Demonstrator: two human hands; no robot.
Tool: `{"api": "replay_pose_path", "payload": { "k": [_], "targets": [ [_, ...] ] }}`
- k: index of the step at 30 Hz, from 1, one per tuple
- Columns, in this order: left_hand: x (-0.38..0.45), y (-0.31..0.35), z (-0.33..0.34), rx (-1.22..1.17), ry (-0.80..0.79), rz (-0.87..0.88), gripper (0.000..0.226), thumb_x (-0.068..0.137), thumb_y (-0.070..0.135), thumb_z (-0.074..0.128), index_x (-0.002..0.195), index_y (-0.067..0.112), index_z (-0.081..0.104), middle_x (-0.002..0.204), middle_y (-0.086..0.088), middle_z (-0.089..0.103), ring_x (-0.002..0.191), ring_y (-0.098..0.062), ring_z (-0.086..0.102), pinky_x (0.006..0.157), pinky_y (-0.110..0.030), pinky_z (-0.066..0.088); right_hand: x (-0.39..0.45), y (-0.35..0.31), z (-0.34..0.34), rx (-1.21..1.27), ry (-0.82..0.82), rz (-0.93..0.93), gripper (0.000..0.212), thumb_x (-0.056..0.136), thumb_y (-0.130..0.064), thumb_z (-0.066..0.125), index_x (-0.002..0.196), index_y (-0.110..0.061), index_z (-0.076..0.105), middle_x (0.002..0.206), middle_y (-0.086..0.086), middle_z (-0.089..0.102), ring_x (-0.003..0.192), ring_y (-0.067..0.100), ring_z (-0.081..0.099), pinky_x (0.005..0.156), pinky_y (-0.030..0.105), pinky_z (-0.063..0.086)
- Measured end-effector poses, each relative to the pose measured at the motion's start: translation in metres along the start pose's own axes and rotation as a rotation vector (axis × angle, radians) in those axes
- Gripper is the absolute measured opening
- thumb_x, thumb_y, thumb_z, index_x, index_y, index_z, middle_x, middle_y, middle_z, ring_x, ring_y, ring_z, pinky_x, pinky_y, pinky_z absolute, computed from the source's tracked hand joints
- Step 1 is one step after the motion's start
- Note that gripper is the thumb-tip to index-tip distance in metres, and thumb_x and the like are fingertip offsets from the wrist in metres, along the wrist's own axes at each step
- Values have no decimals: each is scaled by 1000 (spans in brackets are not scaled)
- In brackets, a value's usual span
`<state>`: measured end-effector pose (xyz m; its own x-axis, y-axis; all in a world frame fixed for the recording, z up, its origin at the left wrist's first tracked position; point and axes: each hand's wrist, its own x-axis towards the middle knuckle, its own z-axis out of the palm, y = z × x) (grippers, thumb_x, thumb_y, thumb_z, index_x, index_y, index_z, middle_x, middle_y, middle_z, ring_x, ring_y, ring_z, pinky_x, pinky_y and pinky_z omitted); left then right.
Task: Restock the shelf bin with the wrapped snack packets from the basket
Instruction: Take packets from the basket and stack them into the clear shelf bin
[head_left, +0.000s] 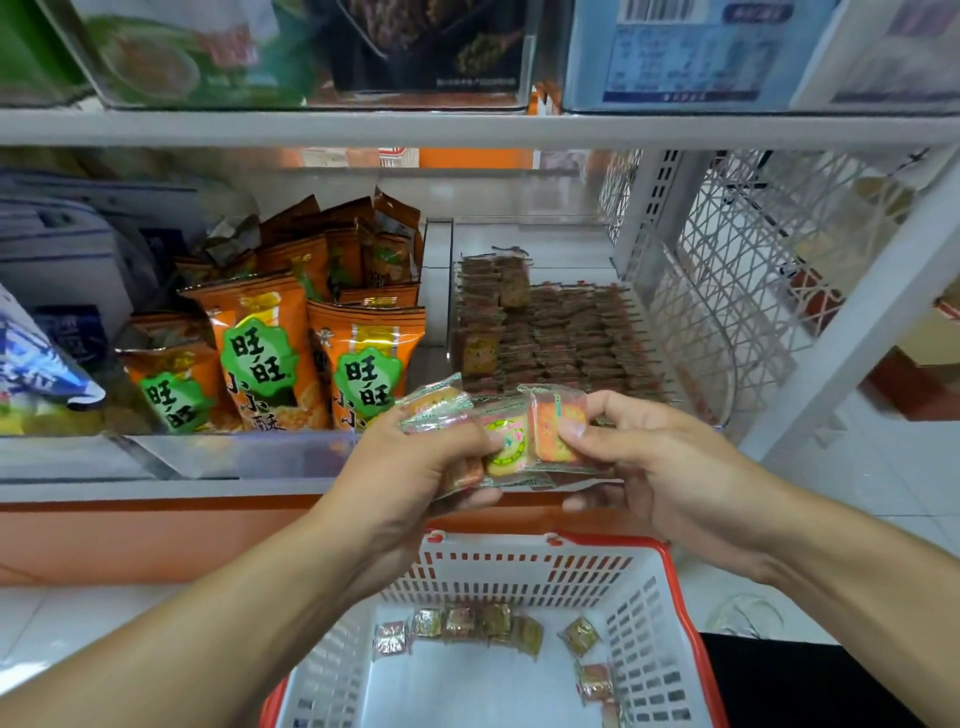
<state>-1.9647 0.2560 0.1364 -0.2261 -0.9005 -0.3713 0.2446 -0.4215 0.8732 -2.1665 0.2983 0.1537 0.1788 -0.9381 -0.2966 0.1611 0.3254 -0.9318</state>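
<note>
My left hand (415, 467) grips a bunch of small clear-wrapped snack packets (511, 436) in front of the shelf edge. My right hand (639, 457) pinches the rightmost packet of that bunch between thumb and fingers. Just behind them, the clear shelf bin (717, 364) holds rows of similar small packets standing on edge. Below my hands stands the white basket (519, 571) with a red rim. Several loose packets (467, 623) lie on its floor, toward the back and right side.
Orange snack bags (270, 353) fill the bin to the left of the clear one. A white perforated shelf side panel (753, 249) stands to the right. The shelf above (467, 127) carries boxed goods. White floor tiles surround the basket.
</note>
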Motion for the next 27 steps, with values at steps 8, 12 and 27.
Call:
{"api": "replay_pose_path", "payload": {
  "k": [8,12,27],
  "targets": [
    [-3,-2,1,-10,21,-25,57,73,-3,83,124,7,59,87,-16,75,69,-23,70,48,-25,55,-9,-9,-7,-463,148,-467,22,73,-23,84,90,-22,70,107,1,73,96,18,71,79,30,59],
    [-6,-3,5,-25,-34,-49,52,71,0,84,117,9,61,78,-5,78,60,-15,72,47,-24,54,-8,0,-1,-511,134,-559,21,73,-11,80,77,-31,74,112,-10,67,100,10,67,74,20,52],
    [-9,-2,3,9,39,29,48,70,1,85,112,12,64,92,-9,80,72,-19,77,49,-25,56,-4,8,-1,-71,162,-121,54,68,-14,84,114,-22,59,105,11,73,93,28,74,84,35,60]
  ]
}}
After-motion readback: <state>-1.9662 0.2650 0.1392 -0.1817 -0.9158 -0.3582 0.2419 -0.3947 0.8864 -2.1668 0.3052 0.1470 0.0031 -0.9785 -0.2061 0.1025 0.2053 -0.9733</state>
